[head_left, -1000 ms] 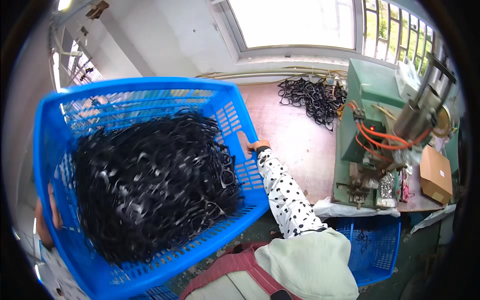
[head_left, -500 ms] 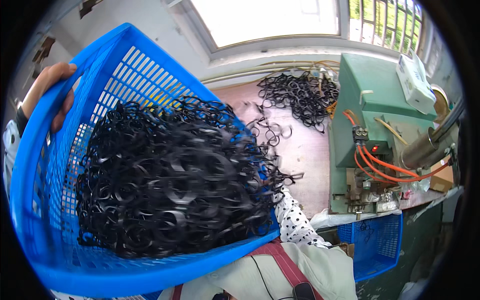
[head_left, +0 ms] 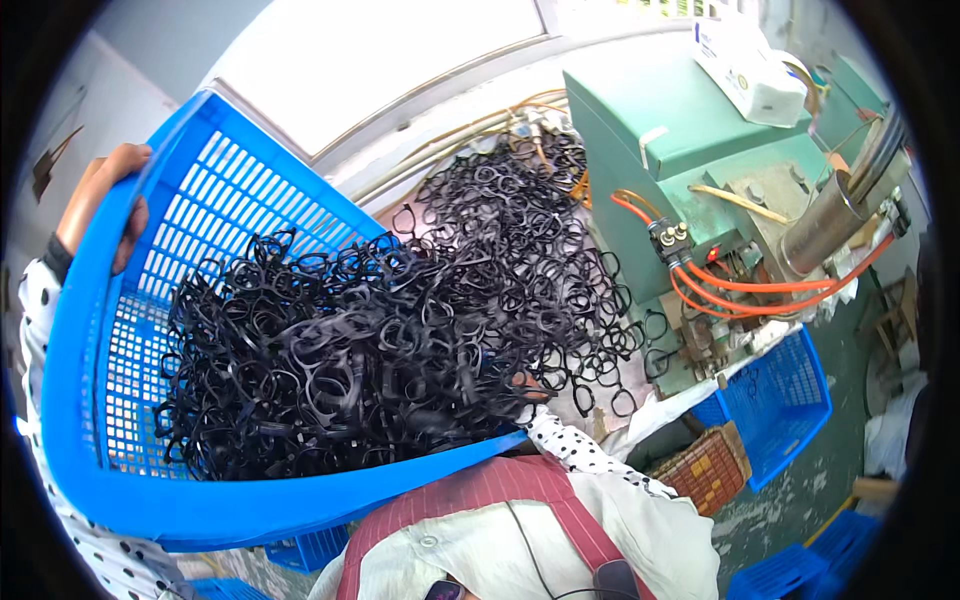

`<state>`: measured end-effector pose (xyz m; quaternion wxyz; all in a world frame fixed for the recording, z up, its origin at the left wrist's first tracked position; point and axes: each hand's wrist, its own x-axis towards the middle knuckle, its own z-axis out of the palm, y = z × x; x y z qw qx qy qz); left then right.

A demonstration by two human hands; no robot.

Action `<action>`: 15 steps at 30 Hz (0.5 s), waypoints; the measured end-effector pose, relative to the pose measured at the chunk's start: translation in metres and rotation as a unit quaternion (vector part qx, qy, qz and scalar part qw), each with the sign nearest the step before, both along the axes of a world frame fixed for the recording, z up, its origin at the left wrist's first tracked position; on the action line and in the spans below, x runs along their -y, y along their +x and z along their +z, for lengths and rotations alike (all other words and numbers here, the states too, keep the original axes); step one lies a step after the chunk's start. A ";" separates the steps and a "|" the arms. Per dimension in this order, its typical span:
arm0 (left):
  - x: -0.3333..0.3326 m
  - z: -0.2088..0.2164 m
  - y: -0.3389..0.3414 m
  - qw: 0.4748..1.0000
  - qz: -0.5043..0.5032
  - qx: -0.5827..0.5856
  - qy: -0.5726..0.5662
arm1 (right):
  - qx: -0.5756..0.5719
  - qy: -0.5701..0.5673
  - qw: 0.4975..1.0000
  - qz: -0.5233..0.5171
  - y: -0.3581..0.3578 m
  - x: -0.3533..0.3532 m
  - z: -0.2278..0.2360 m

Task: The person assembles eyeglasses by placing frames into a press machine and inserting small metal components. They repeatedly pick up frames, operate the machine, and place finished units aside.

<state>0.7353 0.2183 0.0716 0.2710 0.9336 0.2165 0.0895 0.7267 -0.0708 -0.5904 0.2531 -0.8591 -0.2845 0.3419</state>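
A big blue plastic basket (head_left: 300,508), tilted toward the table on its right, holds a heap of black eyeglass frames (head_left: 330,370). My left hand (head_left: 112,195) is wrapped round the basket's rim at the far left, fingers curled over the edge. Frames spill out over the right side and lie spread across the pinkish tabletop (head_left: 600,405). My right hand (head_left: 530,387) is at the basket's lower right among the frames. Most of it is hidden, so its grip does not show.
A green machine (head_left: 620,160) with orange hoses (head_left: 760,287) stands on the right, a white box (head_left: 745,75) on top. Below the table edge is another blue basket (head_left: 785,400), beside a woven brown seat (head_left: 705,470). A window (head_left: 390,60) lies behind the table.
Many more eyeglass frames have poured from the basket onto the table, joining the pile by the machine. The heap inside has shrunk. My view has turned somewhat right and down.
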 end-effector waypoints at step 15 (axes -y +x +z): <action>-0.136 0.031 0.041 0.922 -0.320 0.013 0.218 | 0.154 -0.153 0.963 0.158 0.027 -0.092 0.043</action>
